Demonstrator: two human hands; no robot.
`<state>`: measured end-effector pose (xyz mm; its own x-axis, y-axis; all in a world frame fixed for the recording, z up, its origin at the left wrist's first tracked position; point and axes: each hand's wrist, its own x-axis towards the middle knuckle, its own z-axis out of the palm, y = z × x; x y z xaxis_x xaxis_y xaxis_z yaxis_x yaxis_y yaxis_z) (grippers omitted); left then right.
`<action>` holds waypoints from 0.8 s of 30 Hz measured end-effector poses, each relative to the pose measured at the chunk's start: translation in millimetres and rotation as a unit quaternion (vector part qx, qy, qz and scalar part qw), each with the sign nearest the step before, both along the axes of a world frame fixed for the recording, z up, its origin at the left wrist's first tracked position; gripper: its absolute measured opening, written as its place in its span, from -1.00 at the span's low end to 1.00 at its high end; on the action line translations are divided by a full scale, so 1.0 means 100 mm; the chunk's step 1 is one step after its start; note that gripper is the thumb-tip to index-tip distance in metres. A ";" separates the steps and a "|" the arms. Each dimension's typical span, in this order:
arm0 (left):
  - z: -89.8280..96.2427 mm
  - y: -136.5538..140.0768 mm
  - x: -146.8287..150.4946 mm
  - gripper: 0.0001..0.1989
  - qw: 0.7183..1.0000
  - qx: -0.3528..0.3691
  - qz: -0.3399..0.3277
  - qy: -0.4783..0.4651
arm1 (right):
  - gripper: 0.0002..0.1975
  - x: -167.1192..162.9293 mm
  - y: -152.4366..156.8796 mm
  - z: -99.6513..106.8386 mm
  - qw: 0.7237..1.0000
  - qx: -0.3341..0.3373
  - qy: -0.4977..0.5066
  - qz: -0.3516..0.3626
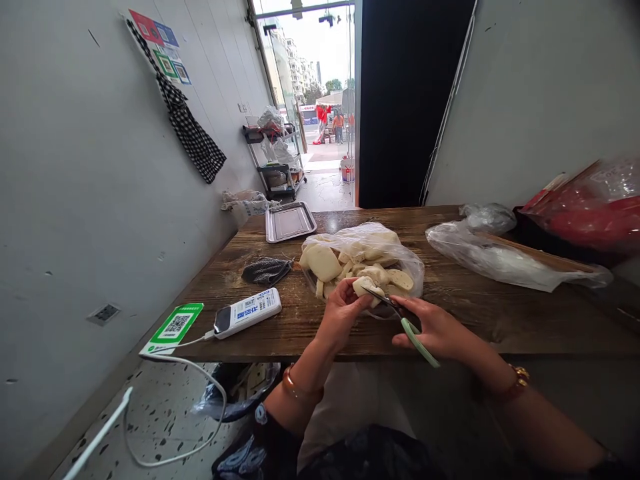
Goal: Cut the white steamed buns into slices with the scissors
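Observation:
Between the fingers of my left hand (pixel 345 308) is a pale piece of steamed bun (pixel 361 285), held up at the front of a clear plastic bag (pixel 411 257). My right hand (pixel 434 328) grips scissors with green handles (pixel 417 343). Their dark blades reach left and touch the piece in my left hand. Just behind both hands, the bag lies open on the table, with several whole and cut pale buns (pixel 323 262) inside it and at its mouth. My fingers partly hide the scissor handles.
A steel tray (pixel 290 222) and a dark mesh cloth (pixel 267 270) lie on the wooden table (pixel 465 320). Nearer left are a white power bank (pixel 249 312) with a cable and a green QR card (pixel 175 327). Plastic bags (pixel 500 257) lie at the right. A lined bin (pixel 245 393) stands below.

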<state>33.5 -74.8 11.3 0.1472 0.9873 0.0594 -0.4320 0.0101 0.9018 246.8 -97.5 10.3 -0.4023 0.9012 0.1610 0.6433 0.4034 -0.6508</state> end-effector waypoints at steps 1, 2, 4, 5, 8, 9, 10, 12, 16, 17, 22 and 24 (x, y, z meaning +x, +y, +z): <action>0.01 0.00 0.00 -0.58 1.000 0.001 0.003 0.003 | -0.24 -0.01 0.00 0.00 1.000 0.003 0.001 -0.002; 0.01 0.01 0.00 -0.59 1.000 0.002 0.008 0.005 | -0.28 -0.02 0.01 -0.01 1.000 0.004 0.001 -0.005; 0.01 0.02 0.01 -0.60 1.000 0.008 0.024 0.009 | -0.37 -0.03 0.02 -0.02 1.000 0.004 -0.001 -0.015; 0.01 0.02 0.01 -0.61 0.999 0.011 0.033 0.012 | -0.41 -0.04 0.03 -0.03 1.000 0.004 -0.002 -0.020; 0.00 0.03 0.00 -0.63 0.998 0.016 0.051 0.029 | -0.49 -0.04 0.05 -0.05 1.000 0.007 -0.005 -0.030; 0.00 0.04 -0.01 -0.63 0.998 0.014 0.053 0.035 | -0.50 -0.03 0.06 -0.06 0.999 0.008 -0.007 -0.033; 0.00 0.04 -0.01 -0.63 0.998 0.011 0.054 0.039 | -0.51 -0.03 0.06 -0.06 0.999 0.007 -0.010 -0.035; 0.00 0.03 -0.04 -0.62 0.998 0.005 0.053 0.042 | -0.49 -0.02 0.06 -0.07 0.999 0.006 -0.012 -0.032; -0.01 0.03 -0.07 -0.58 0.999 0.001 0.039 0.038 | -0.34 -0.03 0.05 -0.10 1.000 0.013 -0.001 -0.009; -0.01 0.03 -0.08 -0.58 0.999 0.003 0.036 0.040 | -0.32 -0.03 0.05 -0.10 1.000 0.015 -0.001 -0.009; -0.04 0.04 -0.08 -0.63 0.996 0.027 0.050 0.067 | -0.36 -0.08 0.07 -0.11 0.999 0.013 -0.021 -0.021; -0.04 0.05 -0.07 -0.65 0.996 0.028 0.060 0.067 | -0.46 -0.10 0.08 -0.11 0.999 0.018 -0.018 -0.028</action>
<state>26.7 -70.0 6.8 0.0392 0.9940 0.1020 -0.3037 -0.0854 0.9489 236.3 -89.9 -1.0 -0.3584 0.9162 0.1795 0.6883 0.3891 -0.6123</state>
